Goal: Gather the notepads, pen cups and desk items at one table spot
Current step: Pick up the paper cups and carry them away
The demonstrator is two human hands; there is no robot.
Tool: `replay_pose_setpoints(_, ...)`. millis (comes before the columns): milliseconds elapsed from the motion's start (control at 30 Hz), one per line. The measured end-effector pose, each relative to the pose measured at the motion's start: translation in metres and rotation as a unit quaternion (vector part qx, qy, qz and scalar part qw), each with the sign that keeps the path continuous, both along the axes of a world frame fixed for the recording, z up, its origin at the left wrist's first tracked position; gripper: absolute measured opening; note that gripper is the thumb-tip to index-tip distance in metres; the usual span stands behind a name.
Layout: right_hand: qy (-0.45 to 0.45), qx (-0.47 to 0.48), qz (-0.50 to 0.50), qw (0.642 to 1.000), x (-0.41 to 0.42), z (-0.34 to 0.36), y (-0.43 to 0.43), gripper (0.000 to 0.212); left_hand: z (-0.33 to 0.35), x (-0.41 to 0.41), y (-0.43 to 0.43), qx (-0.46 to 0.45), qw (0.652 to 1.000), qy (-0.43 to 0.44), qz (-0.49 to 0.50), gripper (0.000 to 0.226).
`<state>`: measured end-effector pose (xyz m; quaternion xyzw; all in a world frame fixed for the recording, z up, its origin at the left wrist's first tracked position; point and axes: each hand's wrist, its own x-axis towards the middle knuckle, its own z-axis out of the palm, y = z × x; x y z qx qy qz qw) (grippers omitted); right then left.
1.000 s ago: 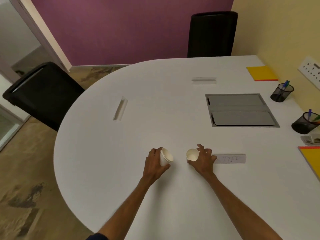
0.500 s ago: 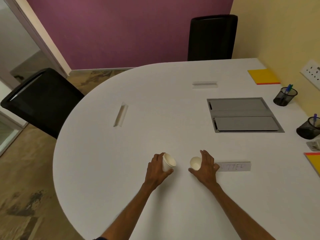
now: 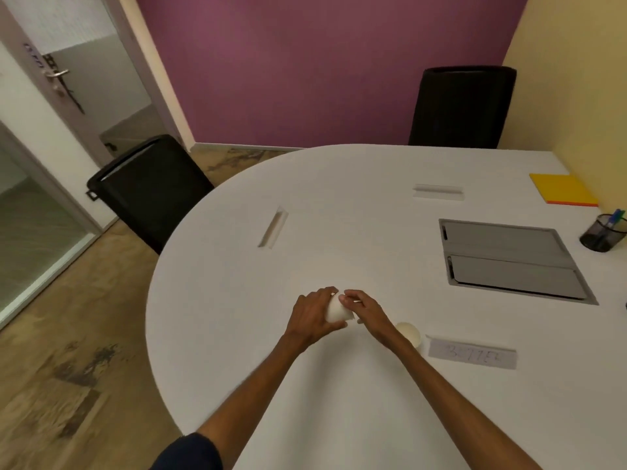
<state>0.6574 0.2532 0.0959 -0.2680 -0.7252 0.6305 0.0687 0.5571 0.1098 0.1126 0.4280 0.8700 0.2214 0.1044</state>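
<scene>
On the white table (image 3: 339, 401) my left hand (image 3: 310, 315) grips a small white paper cup (image 3: 336, 311), tilted with its mouth toward my right hand. My right hand (image 3: 364, 310) touches that cup's rim with its fingertips. A second white paper cup (image 3: 410, 332) stands upright on the table just right of my right wrist, free of both hands. A black mesh pen cup (image 3: 602, 232) with blue pens stands at the right edge. A yellow notepad (image 3: 563, 194) lies at the far right.
A grey flip-lid cable box (image 3: 509, 259) is set into the table right of centre. A paper label (image 3: 472, 357) lies right of the loose cup. Two cable slots (image 3: 273, 227) (image 3: 438, 192) cut the top. Black chairs (image 3: 149, 188) (image 3: 463, 106) stand left and behind.
My right hand let go of the right cup and moved left onto the cup in my left hand. The view has swung left, and the nearer pen cup and notepad have left the frame.
</scene>
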Motion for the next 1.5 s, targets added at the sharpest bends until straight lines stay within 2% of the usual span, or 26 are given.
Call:
replay_pose_setpoints(67, -0.009, -0.001, 0.026, 1.0, -0.011, 0.004, -0.007, 0.069, 0.007, -0.007, -0.016, 0.013, 1.0, 0.006, 0.011, 0.073)
replay_pose_setpoints(100, -0.018, -0.001, 0.042, 0.999, -0.015, 0.006, -0.01, 0.069, 0.009, -0.009, -0.023, 0.023, 1.0, 0.002, 0.02, 0.073)
replay_pose_setpoints(233, -0.019, -0.011, 0.118, 0.993, -0.037, 0.019, -0.037, 0.034, 0.017, -0.019, -0.068, 0.05, 0.997, -0.01, 0.065, 0.071)
replay_pose_setpoints(267, -0.018, -0.018, 0.127, 0.992, -0.043, 0.022, -0.046, 0.038, 0.018, -0.022, -0.08, 0.057, 0.995, -0.016, 0.078, 0.07)
replay_pose_setpoints(367, -0.038, -0.027, 0.159, 0.986, -0.063, 0.026, -0.075, 0.069, 0.019, -0.03, -0.112, 0.1, 0.987, -0.033, 0.122, 0.07)
replay_pose_setpoints(433, -0.037, -0.035, 0.179, 0.983, -0.076, 0.027, -0.096, 0.072, 0.023, -0.037, -0.131, 0.119, 0.983, -0.039, 0.136, 0.069)
replay_pose_setpoints(533, -0.028, -0.059, 0.179, 0.982, -0.094, 0.034, -0.128, 0.058, 0.028, -0.052, -0.163, 0.127, 0.981, -0.046, 0.138, 0.069)
replay_pose_setpoints(667, -0.032, -0.051, 0.192, 0.98, -0.117, 0.043, -0.172, 0.048, 0.028, -0.077, -0.211, 0.125, 0.981, -0.052, 0.135, 0.068)
replay_pose_setpoints(1100, -0.029, -0.015, 0.151, 0.988, -0.199, 0.049, -0.285, 0.033, 0.027, -0.174, -0.327, 0.097, 0.989, -0.048, 0.102, 0.069)
replay_pose_setpoints(1300, -0.036, 0.005, 0.162, 0.986, -0.235, 0.046, -0.296, 0.038, 0.017, -0.211, -0.349, 0.09, 0.989, -0.067, 0.096, 0.07)
replay_pose_setpoints(1500, -0.026, 0.006, 0.116, 0.993, -0.281, 0.049, -0.269, 0.03, 0.003, -0.252, -0.353, 0.086, 0.983, -0.109, 0.12, 0.067)
